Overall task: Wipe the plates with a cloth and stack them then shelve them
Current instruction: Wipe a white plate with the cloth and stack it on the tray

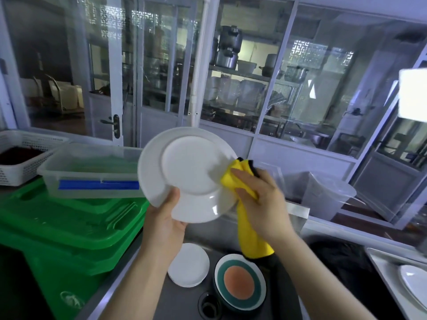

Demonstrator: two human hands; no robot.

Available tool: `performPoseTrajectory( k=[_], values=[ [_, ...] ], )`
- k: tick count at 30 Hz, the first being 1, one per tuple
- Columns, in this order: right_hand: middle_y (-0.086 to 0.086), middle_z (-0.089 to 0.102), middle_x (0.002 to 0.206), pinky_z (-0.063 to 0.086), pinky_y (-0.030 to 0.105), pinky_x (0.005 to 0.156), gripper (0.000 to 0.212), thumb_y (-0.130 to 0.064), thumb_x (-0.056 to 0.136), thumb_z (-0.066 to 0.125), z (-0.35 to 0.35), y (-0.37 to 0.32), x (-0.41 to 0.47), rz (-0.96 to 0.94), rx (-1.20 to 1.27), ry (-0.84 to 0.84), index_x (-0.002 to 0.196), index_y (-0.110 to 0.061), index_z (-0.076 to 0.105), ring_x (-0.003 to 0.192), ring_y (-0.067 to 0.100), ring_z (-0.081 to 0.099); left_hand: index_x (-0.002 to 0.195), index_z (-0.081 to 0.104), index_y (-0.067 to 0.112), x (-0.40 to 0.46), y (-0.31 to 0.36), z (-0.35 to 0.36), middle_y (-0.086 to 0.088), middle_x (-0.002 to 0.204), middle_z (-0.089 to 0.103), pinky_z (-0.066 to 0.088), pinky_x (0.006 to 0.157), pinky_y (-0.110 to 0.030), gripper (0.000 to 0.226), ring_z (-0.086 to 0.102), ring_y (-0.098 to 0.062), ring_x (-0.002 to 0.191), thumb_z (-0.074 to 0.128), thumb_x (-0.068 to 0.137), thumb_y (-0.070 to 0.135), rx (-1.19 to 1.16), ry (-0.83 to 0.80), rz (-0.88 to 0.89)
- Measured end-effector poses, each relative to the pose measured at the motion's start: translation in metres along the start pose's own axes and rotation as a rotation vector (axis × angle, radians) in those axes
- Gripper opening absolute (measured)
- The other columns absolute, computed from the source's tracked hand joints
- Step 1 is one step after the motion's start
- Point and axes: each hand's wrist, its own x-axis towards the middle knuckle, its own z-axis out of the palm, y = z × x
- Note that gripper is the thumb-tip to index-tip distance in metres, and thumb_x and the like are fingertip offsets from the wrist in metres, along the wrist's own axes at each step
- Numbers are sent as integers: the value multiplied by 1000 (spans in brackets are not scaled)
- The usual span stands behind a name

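Below your wrists, a small white plate stack [188, 265] and a teal-rimmed dish [240, 282] lie in the sink [175, 303]. Your left hand [165, 224] grips the white plate [187, 174] at 6 o'clock; your right hand [261, 204] presses the yellow cloth [231, 179] at its 3 o'clock rim.

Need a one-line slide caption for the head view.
Left hand holds a white plate while right hand wipes it with a yellow cloth.

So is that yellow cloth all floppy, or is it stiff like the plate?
Probably floppy: the yellow cloth bunches up under the right hand and its loose end hangs straight down. It looks light too, since a one-hand grip carries it. The white plate keeps its shape in the left hand, so it is likely stiff and breakable.
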Motion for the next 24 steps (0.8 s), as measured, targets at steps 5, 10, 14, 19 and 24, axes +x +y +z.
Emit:
performPoseTrajectory(
  k=[5,10,14,19,24],
  values=[
    [-6,52,128,42,27,86,48,-9,80,62,27,-32,-29,-319,-107,-91,120,-35,64,96,25,52,112,71,16,1,-5,5,-10,109,72,58,69,-29,34,70,-23,97,58,82,25,29,-10,-52],
    [-7,53,124,47,30,87,50,-7,80,63,20,-17,-31,-328,-12,-103,122,-35,63,102,25,56,119,66,13,-3,-6,1,-14,116,69,58,77,-36,39,67,-29,106,64,81,19,39,-52,-46],
    [-18,53,116,36,2,84,40,-18,92,59,6,5,-18,117,113,99,114,-52,57,98,-4,52,124,61,19,-4,0,-6,-6,122,68,57,77,-33,44,65,-23,112,62,81,19,31,-56,-19],
    [7,69,113,55,39,71,21,-29,94,58,-8,18,-12,887,879,224,114,-36,63,95,25,68,124,64,20,-7,3,-9,-5,124,67,57,78,-30,72,64,-20,113,89,59,38,-65,-80,-90],
    [19,67,115,57,43,68,72,-49,65,74,4,-1,-10,912,1156,-67,125,-13,60,99,37,67,114,72,24,-11,-7,-7,-7,123,68,58,77,-34,43,65,-23,111,77,72,34,-34,-160,-174]
  ],
)
